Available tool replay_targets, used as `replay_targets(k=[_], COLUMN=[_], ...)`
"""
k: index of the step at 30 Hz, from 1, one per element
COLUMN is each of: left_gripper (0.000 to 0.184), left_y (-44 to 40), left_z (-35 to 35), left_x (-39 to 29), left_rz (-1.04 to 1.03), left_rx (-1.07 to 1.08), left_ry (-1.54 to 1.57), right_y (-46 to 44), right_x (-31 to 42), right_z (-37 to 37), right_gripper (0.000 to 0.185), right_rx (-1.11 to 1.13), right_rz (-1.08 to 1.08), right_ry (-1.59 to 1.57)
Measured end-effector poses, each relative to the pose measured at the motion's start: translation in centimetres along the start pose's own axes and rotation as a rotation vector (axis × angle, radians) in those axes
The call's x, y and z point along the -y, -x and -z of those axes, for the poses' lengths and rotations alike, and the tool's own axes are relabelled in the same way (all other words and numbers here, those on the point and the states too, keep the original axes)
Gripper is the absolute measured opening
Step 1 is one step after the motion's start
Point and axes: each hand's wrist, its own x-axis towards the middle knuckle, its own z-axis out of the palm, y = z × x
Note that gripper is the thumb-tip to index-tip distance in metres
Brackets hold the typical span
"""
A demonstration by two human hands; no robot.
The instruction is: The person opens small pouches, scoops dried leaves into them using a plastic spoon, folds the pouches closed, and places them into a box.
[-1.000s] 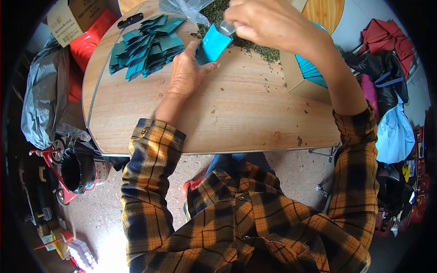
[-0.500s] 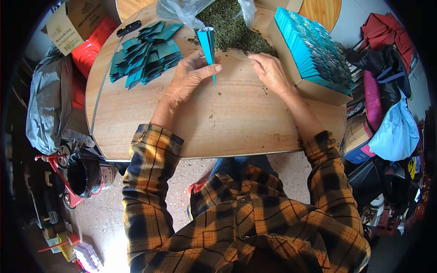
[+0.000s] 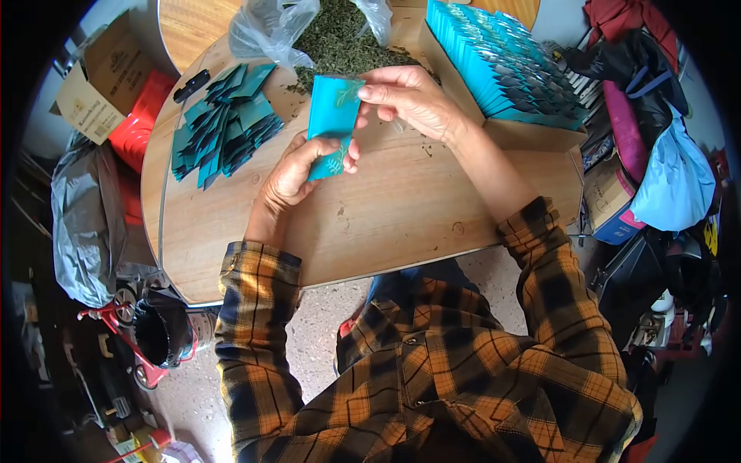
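A teal foil packet with a pale leaf print is held upright over the table, its broad face toward me. My left hand grips its lower part, thumb across the front and fingers behind. At the upper right edge, the thumb and fingers of my right hand pinch the packet near its top. Just beyond the packet lies a heap of loose dried green leaves, partly inside a clear plastic bag. Whether the packet holds leaves cannot be seen.
To the left, a pile of flat teal packets lies on the wooden table, with a black object beside it. An open cardboard box at the right holds rows of upright teal packets. Bags and cartons crowd both sides.
The packet was edge-on and gaping at the top; now its broad face is turned toward me. My right hand has moved from beside the leaf heap to the packet's upper edge.
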Motion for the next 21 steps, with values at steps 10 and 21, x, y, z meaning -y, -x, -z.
replay_targets(k=[10, 21], left_gripper=[0.061, 0.043], left_y=[0.3, -0.2], left_z=[0.1, 0.5], left_x=[0.3, 0.8], left_rz=[-0.011, -0.066], left_rx=[0.183, -0.072], left_ry=[-0.092, -0.135], right_y=[2.1, 17.6], right_x=[4.2, 18.8], right_z=[0.1, 10.6], right_gripper=[0.014, 0.004], right_rx=[-0.123, -0.580], right_rz=[0.241, 0.438], right_ry=[0.094, 0.498])
